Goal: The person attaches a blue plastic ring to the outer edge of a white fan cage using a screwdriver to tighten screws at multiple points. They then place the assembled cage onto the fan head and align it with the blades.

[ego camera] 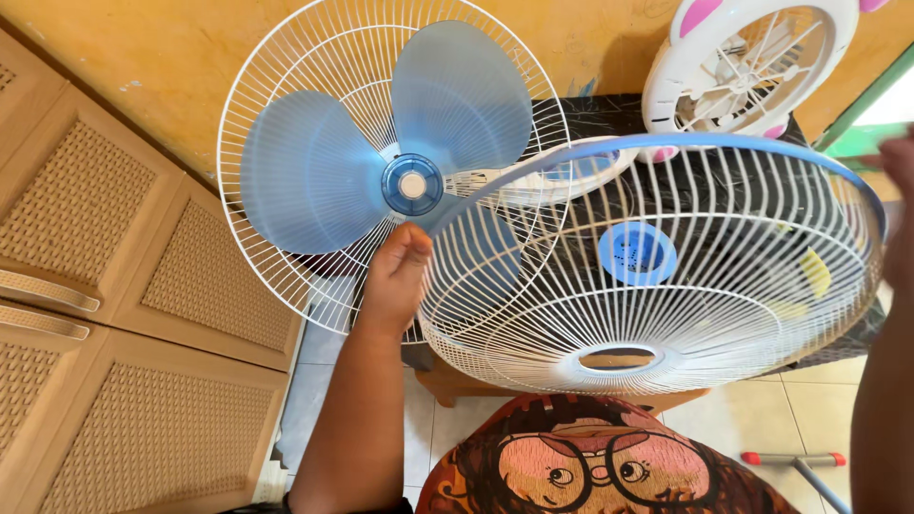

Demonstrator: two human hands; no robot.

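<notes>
My left hand grips the left rim of a white wire fan guard with a blue rim band and a blue centre disc. My right hand, blurred at the right edge, holds the guard's opposite side. The guard hangs tilted, just in front of a fan with translucent blue blades and a blue hub cap. Behind the blades sits the fan's white rear wire guard. The lowest blade shows partly through the held guard.
A small white and pink fan stands at the back right on a dark-covered table. Tan cabinets with woven door panels fill the left. An orange wall rises behind. A red-tipped tool lies on the tiled floor.
</notes>
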